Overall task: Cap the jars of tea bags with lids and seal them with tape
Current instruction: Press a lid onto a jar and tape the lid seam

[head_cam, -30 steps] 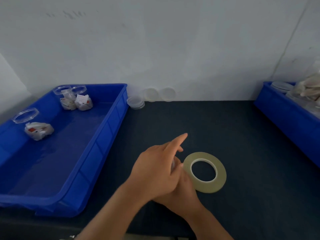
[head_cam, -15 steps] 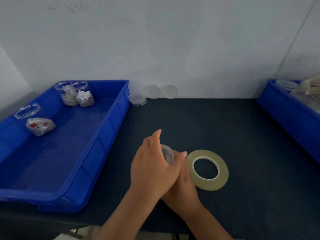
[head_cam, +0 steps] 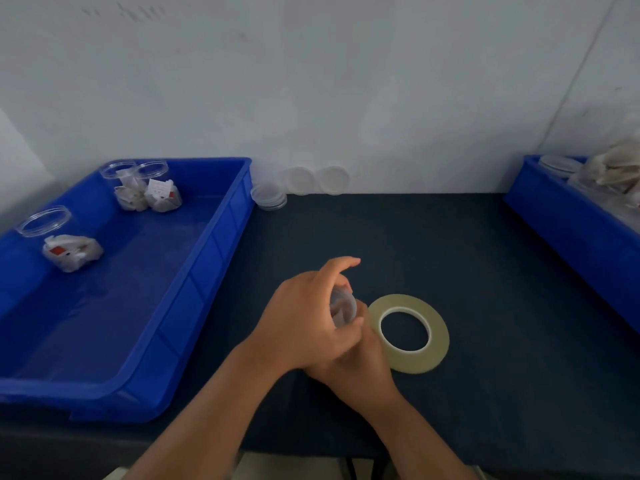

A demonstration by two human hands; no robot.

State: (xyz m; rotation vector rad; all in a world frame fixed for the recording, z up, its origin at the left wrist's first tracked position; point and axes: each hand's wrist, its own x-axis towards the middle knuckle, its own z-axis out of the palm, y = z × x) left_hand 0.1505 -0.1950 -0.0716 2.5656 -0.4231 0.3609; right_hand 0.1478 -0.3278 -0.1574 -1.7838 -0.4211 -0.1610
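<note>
both your hands are clenched round one small clear jar (head_cam: 343,308) just left of the tape roll (head_cam: 408,332): your left hand (head_cam: 304,327) wraps over it from above, your right hand (head_cam: 356,362) is tucked beneath, and most of the jar is hidden. i cannot tell if its lid is fully seated or if tape is already on it. if the lid sits crooked, i judge the tape would seal a gap. a clear, smooth jar may spin or slip in your hands and drop onto the desk (head_cam: 450,244). the roll lies flat, touching your right hand, so a nudge could push it away. three open jars wait in the left bin (head_cam: 194,289), far left of the roll; spare lids (head_cam: 299,180) lean on the wall behind it.
</note>
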